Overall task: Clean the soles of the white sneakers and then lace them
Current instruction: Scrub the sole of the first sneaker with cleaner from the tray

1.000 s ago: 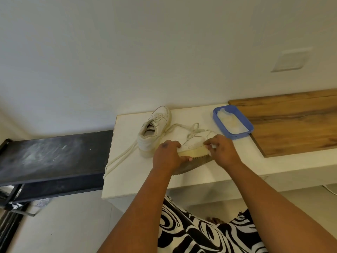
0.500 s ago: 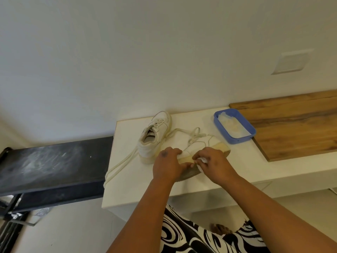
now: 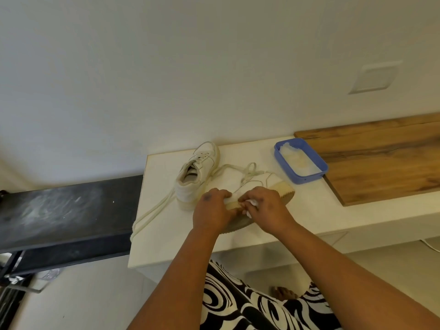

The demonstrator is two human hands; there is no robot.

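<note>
Wiping has travelled along the sole: a second ago the right hand [image 3: 266, 208] worked near the toe end of the tipped sneaker [image 3: 259, 186], and it now sits back toward the middle of the sole's side wall, right beside the left hand [image 3: 212, 210]. The toe end, with its yellowed edge and ribbed tread, is uncovered again. I judge this to be one scrubbing stroke within the cleaning stage, not its end, since the sole edge looks cream rather than white.

The right hand's grip is pinched together on a small white wipe [image 3: 251, 204], pressed against the sole wall. The left hand's grip is clamped on the heel part of the same sneaker, holding it on its side on the white table [image 3: 166, 234].

The second sneaker [image 3: 197, 172] stands upright just behind, untouched, its eyelets empty. Loose laces [image 3: 152, 213] trail from between the shoes over the table's left edge, so lacing is not yet begun.

The blue tray [image 3: 301, 181], near the toe and against the wooden board [image 3: 381, 163], holds a shallow whitish mass, perhaps paste or a damp cloth; I cannot tell which.
</note>
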